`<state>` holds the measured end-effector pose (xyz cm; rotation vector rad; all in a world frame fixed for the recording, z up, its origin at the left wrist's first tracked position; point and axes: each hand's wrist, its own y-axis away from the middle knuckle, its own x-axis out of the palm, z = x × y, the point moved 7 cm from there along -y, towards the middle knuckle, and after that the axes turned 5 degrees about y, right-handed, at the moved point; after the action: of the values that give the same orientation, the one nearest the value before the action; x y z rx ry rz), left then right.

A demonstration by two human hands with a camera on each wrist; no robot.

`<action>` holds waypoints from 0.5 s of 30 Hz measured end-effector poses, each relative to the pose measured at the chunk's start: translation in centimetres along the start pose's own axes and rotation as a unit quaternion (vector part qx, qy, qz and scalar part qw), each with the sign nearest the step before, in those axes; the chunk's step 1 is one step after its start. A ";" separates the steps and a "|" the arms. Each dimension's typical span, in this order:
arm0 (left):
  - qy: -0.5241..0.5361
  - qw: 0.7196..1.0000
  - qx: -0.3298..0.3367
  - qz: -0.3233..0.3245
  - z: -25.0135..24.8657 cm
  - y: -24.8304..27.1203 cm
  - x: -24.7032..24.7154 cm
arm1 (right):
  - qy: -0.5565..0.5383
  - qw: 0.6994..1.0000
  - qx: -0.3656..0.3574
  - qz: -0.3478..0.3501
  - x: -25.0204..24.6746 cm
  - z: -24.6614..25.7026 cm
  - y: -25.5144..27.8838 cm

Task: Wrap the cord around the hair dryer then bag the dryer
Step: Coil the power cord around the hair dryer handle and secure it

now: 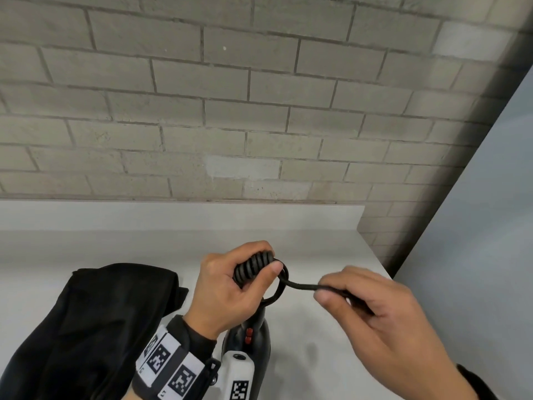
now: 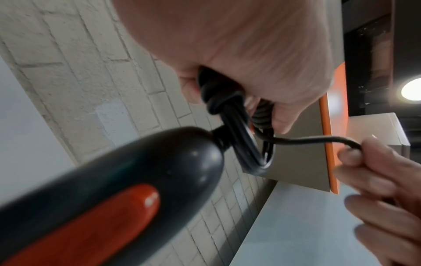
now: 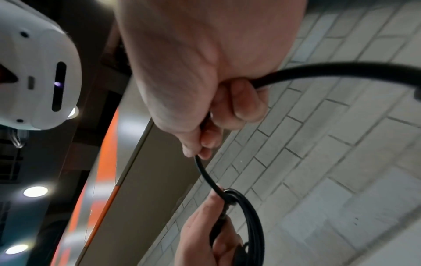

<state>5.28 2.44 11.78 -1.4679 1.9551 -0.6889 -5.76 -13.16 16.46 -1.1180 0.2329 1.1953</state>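
Observation:
A black hair dryer (image 1: 253, 339) with red switches (image 2: 95, 226) hangs handle-up below my left hand (image 1: 230, 287). That hand grips a tight black coil of cord (image 1: 253, 268) wound above the handle's end, thumb pressed on it. A loop of cord (image 2: 250, 149) hangs under the coil. My right hand (image 1: 372, 307) pinches the free length of cord (image 1: 302, 286) and holds it out to the right, taut from the coil. In the right wrist view the cord (image 3: 205, 172) runs from my fingers down to the loop.
A black fabric bag (image 1: 86, 327) lies on the white counter (image 1: 317, 243) to the left of my hands. A grey brick wall (image 1: 230, 111) stands behind. The counter ends at the right, beside a pale panel (image 1: 476, 226).

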 end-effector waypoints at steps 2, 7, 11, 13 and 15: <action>0.018 0.999 0.008 0.032 -0.5 0.1 0.4 | -0.014 0.999 -0.023 -0.029 -0.5 0.3 -1.0; 0.078 0.994 -0.004 0.083 -1.2 0.2 1.0 | -0.142 0.987 0.032 -0.062 0.5 -0.6 -2.7; 0.065 0.995 0.000 0.073 -1.5 0.2 0.8 | -0.247 0.961 0.102 -0.066 2.7 -1.8 -3.3; 0.064 0.996 -0.001 0.058 -1.2 0.4 0.5 | -0.295 0.943 0.140 -0.067 4.0 -2.8 -3.3; 0.079 0.996 -0.008 0.046 -1.0 0.6 0.3 | -0.310 0.935 0.162 -0.064 5.2 -3.5 -3.1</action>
<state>4.11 2.37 11.99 -1.3593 2.1373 -0.7712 0.35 -12.53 13.04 -0.4246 -0.1267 1.2777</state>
